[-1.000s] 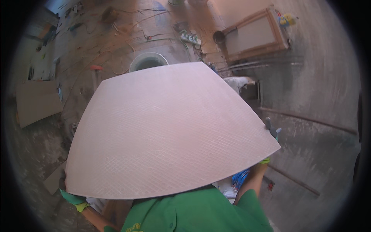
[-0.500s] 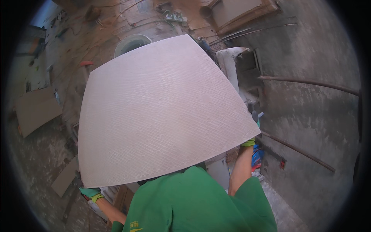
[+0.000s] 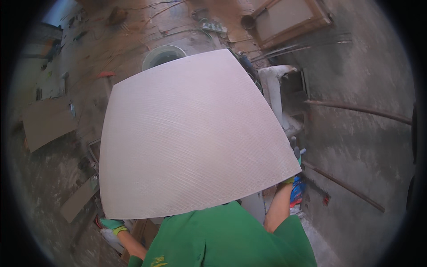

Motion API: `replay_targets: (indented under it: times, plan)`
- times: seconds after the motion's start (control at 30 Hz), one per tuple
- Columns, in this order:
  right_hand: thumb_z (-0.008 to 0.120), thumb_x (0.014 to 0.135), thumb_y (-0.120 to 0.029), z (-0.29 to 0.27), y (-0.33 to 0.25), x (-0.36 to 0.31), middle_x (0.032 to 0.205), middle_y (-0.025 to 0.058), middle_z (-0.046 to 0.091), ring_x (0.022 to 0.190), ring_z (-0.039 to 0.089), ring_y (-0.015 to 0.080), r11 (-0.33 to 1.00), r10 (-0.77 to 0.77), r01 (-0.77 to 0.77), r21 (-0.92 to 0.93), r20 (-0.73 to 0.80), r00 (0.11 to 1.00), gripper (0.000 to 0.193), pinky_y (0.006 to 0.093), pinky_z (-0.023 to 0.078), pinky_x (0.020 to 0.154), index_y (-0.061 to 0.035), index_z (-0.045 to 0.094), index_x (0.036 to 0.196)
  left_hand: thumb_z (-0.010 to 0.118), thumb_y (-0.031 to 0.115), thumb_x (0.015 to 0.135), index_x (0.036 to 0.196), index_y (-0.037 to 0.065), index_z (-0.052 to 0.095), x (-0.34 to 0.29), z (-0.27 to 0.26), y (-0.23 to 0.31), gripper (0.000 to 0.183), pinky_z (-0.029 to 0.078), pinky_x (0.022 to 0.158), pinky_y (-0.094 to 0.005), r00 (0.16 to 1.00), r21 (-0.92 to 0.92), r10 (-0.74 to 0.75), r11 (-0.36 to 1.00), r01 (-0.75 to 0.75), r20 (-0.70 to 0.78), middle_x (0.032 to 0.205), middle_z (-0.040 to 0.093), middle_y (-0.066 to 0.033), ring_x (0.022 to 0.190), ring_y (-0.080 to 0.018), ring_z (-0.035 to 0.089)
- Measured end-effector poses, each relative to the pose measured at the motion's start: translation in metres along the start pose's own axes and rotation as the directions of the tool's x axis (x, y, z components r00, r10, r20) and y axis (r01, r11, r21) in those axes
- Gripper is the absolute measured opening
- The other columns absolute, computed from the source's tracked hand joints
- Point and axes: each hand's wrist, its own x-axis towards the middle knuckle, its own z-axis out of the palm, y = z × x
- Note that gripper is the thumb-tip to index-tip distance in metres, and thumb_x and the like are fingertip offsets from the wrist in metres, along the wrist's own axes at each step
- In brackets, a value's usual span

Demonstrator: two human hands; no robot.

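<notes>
A large, pale tile [image 3: 195, 138] with a fine criss-cross pattern on its upward face fills the middle of the view, close against my green shirt. Its near left corner is in my left hand [image 3: 111, 224], in a green and yellow-green glove, fingers mostly hidden under the edge. My right hand [image 3: 295, 153], gloved in green with dark fingertips, grips the right edge close to the near right corner. Part of that hand is covered by the tile.
Behind the tile stands a round bucket [image 3: 163, 55]. A red-topped tool [image 3: 106, 74] is at the left. Metal bars [image 3: 356, 109] project along the grey wall on the right. Flat board pieces [image 3: 49, 122] lie at the left; a framed panel [image 3: 287, 20] rests at the back.
The tile sits slightly farther right and lower in the view, with both hands still on it. The surroundings have also shifted right and mostly downward.
</notes>
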Motion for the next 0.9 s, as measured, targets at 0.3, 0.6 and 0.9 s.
replay_targets:
  times: [0.3,0.6,0.9]
  plan:
    - [0.034,0.101,-0.034,-0.041,-0.004,-0.006,0.146,0.0114,0.039,0.13,0.038,0.0269,0.999,-0.029,0.027,-0.032,-0.062,0.998,0.049,0.0419,0.025,0.109,-0.0146,0.032,0.146,0.041,0.037,0.094,0.137,0.003,0.044,-0.012,0.008,0.0,0.055,0.042,0.1,-0.0417,0.975,-0.234,-0.172,0.963,0.136,-0.143,0.137,0.048,-0.0136,0.119,-0.0309,0.051]
    - [0.037,0.1,-0.033,-0.044,-0.011,0.002,0.144,0.0178,0.039,0.124,0.043,0.0288,0.996,0.013,-0.03,0.078,0.204,0.979,0.048,0.0427,0.034,0.104,-0.0042,0.04,0.138,0.041,0.045,0.091,0.131,0.004,0.05,0.068,-0.106,-0.055,0.058,0.043,0.099,-0.0438,0.968,-0.287,-0.095,0.944,0.161,0.231,0.132,0.053,-0.0119,0.117,-0.0301,0.052]
    - [0.04,0.098,-0.03,-0.024,-0.006,-0.001,0.142,0.0159,0.043,0.123,0.045,0.0315,0.999,-0.028,0.03,-0.02,0.065,0.998,0.045,0.0473,0.032,0.104,-0.0128,0.043,0.139,0.034,0.051,0.09,0.13,0.002,0.05,0.035,-0.07,-0.042,0.065,0.044,0.099,-0.0453,0.983,-0.211,-0.181,0.96,0.183,0.028,0.13,0.055,-0.0132,0.116,-0.0314,0.054]
